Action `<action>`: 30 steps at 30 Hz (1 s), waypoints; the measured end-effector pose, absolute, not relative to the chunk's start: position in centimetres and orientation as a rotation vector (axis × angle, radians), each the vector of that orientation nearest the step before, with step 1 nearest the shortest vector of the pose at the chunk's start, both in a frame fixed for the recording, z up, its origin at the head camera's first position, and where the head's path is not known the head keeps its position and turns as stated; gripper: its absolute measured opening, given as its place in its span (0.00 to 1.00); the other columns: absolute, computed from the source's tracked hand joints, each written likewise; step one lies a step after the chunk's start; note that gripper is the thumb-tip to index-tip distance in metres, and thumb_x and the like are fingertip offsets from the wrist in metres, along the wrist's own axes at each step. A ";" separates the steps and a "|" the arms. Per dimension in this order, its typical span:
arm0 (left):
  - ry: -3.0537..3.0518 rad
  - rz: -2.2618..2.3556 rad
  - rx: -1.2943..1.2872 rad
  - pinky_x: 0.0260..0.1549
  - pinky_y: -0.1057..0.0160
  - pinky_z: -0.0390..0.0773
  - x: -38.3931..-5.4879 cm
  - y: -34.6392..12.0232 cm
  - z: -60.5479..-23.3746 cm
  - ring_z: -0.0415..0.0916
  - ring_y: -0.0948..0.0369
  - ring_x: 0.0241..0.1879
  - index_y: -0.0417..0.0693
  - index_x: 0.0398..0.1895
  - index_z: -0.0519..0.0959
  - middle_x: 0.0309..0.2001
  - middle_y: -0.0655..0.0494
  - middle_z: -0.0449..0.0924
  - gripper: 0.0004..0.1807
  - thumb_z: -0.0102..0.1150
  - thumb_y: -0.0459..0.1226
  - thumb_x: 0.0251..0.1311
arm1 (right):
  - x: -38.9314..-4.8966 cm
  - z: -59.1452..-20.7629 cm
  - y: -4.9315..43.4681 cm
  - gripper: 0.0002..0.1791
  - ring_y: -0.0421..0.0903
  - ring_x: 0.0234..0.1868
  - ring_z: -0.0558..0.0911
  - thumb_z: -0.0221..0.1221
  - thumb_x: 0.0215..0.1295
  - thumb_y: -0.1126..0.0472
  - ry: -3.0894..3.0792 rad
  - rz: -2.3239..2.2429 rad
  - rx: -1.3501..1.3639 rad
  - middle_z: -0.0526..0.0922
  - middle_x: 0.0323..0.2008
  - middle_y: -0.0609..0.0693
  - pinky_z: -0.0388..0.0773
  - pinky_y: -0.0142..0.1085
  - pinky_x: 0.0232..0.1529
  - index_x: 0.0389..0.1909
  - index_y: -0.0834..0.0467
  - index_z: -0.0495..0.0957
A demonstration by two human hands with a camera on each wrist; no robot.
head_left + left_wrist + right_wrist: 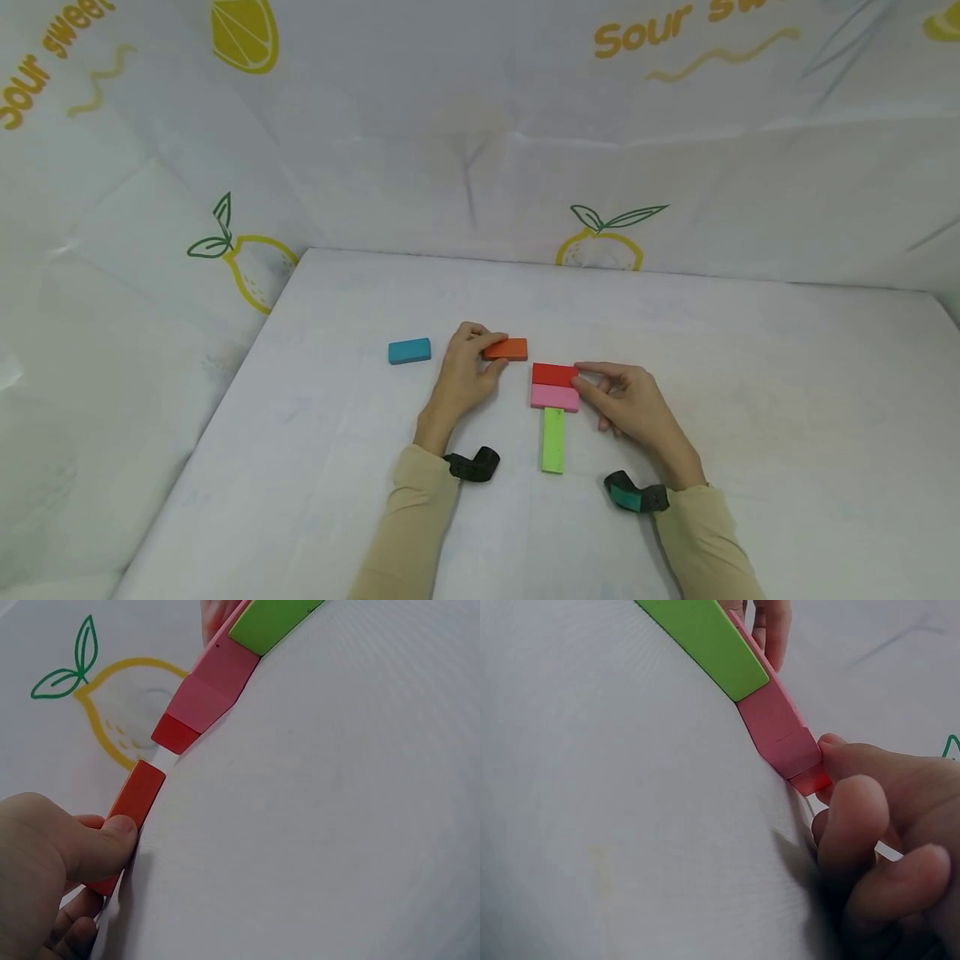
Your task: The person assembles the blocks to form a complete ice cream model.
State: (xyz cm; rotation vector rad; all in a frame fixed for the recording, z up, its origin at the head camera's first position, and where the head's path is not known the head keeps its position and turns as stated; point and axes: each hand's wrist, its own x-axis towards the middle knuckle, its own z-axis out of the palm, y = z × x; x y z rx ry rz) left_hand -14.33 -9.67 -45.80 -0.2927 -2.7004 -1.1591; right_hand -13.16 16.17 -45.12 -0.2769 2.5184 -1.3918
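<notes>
In the head view my left hand (463, 377) pinches the left end of an orange wooden block (513, 349); the left wrist view shows the thumb laid on that block's face. Thumb and forefinger of my right hand (636, 406) hold the right end of a red block (551, 375). Directly in front of the red block, and touching it along its long side, lies a pink block (553, 397). A light green block (552, 443) points toward me from the middle of the pink one. Between the orange and red blocks there is a small gap.
A blue block (409, 352) lies by itself left of my left hand. All the blocks rest on a white-covered table (300, 467). Behind it hangs a white cloth (420, 167) printed with lemons. Each wrist wears a black strap-on camera (476, 465).
</notes>
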 end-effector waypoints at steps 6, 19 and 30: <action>-2.719 -1.162 -0.322 0.58 0.52 0.77 -14.4 -9.4 -46.0 0.74 0.51 0.55 0.41 0.58 0.83 0.53 0.44 0.76 0.19 0.66 0.32 0.64 | -13.1 -45.1 16.1 0.25 0.42 0.13 0.75 0.66 0.69 0.53 2.521 -1.386 -0.280 0.75 0.19 0.50 0.65 0.31 0.14 0.62 0.59 0.79; -2.745 -1.195 -0.327 0.61 0.52 0.77 -14.3 -9.2 -46.0 0.72 0.51 0.58 0.43 0.61 0.82 0.56 0.45 0.75 0.20 0.65 0.32 0.65 | -13.0 -45.0 16.1 0.25 0.43 0.10 0.71 0.66 0.69 0.52 2.493 -1.424 -0.253 0.75 0.18 0.52 0.65 0.32 0.12 0.62 0.59 0.80; -2.738 -1.174 -0.362 0.60 0.53 0.77 -14.2 -9.2 -46.0 0.73 0.51 0.58 0.43 0.60 0.82 0.56 0.45 0.76 0.20 0.65 0.33 0.66 | -13.0 -45.1 16.1 0.25 0.42 0.11 0.72 0.66 0.69 0.52 2.485 -1.434 -0.254 0.75 0.19 0.52 0.65 0.31 0.12 0.62 0.59 0.79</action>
